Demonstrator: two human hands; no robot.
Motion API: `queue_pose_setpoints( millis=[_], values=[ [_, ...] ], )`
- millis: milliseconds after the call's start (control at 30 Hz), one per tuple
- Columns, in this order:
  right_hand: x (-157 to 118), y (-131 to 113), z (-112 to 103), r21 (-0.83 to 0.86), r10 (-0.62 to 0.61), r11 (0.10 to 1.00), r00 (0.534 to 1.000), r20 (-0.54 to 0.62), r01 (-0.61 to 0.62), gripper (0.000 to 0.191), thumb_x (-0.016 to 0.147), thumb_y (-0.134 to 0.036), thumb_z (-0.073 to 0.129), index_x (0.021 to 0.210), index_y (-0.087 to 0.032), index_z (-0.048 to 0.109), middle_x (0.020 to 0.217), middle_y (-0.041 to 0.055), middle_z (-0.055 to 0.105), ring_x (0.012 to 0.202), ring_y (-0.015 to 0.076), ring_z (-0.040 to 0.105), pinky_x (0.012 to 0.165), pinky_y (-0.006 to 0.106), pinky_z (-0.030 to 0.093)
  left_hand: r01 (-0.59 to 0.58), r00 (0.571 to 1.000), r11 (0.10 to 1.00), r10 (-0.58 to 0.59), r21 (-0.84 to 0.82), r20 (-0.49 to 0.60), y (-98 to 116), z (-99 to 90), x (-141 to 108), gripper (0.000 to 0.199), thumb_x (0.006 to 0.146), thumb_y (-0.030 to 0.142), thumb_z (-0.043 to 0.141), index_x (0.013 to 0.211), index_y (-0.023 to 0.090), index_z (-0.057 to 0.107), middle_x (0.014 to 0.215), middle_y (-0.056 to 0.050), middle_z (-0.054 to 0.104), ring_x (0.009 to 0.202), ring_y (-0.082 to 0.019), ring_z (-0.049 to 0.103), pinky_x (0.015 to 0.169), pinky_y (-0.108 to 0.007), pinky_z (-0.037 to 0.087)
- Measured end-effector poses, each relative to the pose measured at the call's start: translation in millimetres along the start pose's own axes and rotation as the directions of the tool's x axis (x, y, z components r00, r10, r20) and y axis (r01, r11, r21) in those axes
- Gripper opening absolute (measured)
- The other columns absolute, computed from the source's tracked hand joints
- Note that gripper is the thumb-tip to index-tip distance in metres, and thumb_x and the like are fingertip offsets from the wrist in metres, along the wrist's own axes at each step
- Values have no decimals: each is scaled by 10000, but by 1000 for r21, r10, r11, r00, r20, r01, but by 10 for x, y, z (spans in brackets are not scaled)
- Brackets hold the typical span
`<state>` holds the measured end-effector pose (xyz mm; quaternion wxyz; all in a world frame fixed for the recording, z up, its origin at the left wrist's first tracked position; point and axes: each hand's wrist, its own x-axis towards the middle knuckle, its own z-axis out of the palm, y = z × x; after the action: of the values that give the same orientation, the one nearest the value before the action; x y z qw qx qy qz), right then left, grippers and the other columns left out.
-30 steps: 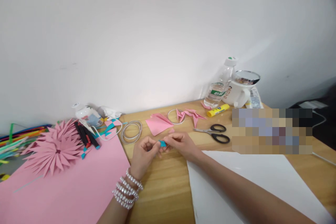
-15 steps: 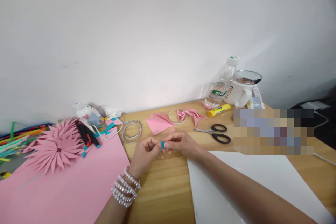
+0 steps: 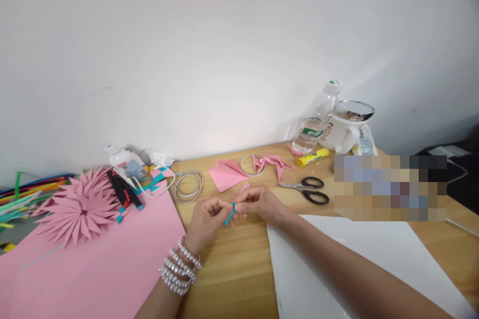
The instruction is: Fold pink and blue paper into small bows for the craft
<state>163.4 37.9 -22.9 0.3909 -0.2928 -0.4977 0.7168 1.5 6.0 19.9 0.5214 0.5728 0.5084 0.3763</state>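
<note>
Between both hands, above the wooden table (image 3: 224, 279), is a narrow blue paper strip (image 3: 229, 215) that looks folded or looped at its top. My left hand (image 3: 210, 214), with pearl bracelets (image 3: 178, 269) at the wrist, pinches it from the left. My right hand (image 3: 260, 204) pinches it from the right, the thumb and forefinger touching it. Fingers partly cover the strip. Beyond the hands lie a folded pink paper sheet (image 3: 226, 177) and pink folded paper pieces (image 3: 279, 165). Black-handled scissors (image 3: 312, 190) rest to the right.
Pink card (image 3: 93, 279) and a spiky pink paper ornament (image 3: 83, 214) lie left, near markers (image 3: 119, 189) and a wire coil (image 3: 188, 187). White board (image 3: 337, 264) is under my right forearm. A glue stick (image 3: 312, 157), water bottle (image 3: 316, 119) and white mug (image 3: 340, 132) stand back right.
More of the blue strip now shows, its tail pointing down and left between the hands. The fingers have shifted slightly; both hands keep nearly the same place.
</note>
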Motion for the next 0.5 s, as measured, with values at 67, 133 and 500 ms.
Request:
queue_pose_setpoints(
  millis=[67, 133, 500],
  values=[
    [7, 10, -9, 1, -1, 1000, 1000, 7, 1, 198, 584, -293, 728, 682, -133, 664, 607, 18, 658, 511, 88, 544, 521, 221, 428, 9, 1000, 1000, -9, -14, -2, 1, 8, 0, 238, 668, 343, 626, 594, 119, 593, 553, -48, 659, 450, -114, 572, 463, -213, 428],
    [14, 17, -16, -2, -2, 1000, 1000, 16, 2, 217, 586, -308, 725, 695, -131, 662, 612, 23, 659, 524, 96, 551, 526, 228, 432, 19, 1000, 999, -19, -31, -5, 1, 16, 2, 239, 659, 343, 633, 581, 121, 591, 556, -48, 660, 443, -115, 572, 457, -214, 427],
    [8, -11, -17, -51, -1, 999, 999, 55, 4, 256, 610, -341, 704, 729, -118, 669, 640, 34, 656, 550, 95, 554, 547, 226, 437, 40, 999, 998, -41, -39, -13, -23, 14, 4, 224, 652, 323, 646, 582, 116, 594, 553, -51, 662, 437, -105, 561, 450, -202, 415]
  ],
)
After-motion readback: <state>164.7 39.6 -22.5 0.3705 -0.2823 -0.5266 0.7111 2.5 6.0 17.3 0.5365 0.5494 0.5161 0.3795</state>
